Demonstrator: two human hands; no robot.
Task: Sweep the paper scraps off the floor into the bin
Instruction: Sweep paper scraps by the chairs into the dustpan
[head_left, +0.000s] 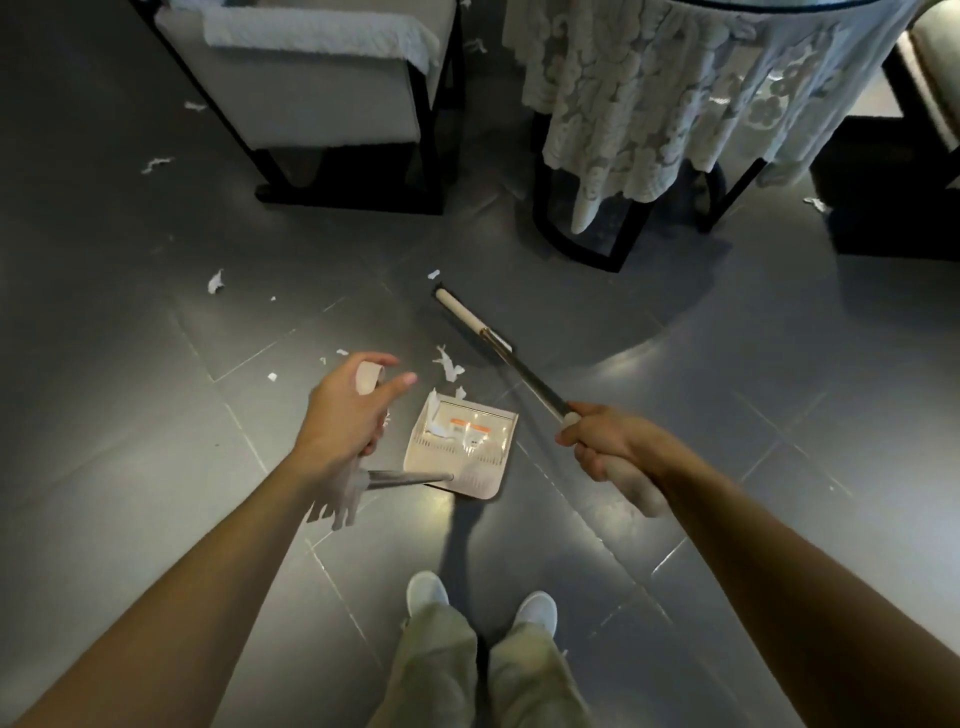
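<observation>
Our right hand (608, 447) is gripping the broom (524, 379) to drag the scraps (449, 364) at mid-frame toward the dustpan (462, 441), which our left hand (348, 415) is steadying, fingers curled round its handle (369, 376).

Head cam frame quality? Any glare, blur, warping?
Head view: dim overall; glare patches on the glossy floor tiles beside the dustpan; left hand and dustpan handle motion-smeared with ghosting; right hand on the broom sharper; wide-angle warping tilts the chair near the edge.
</observation>
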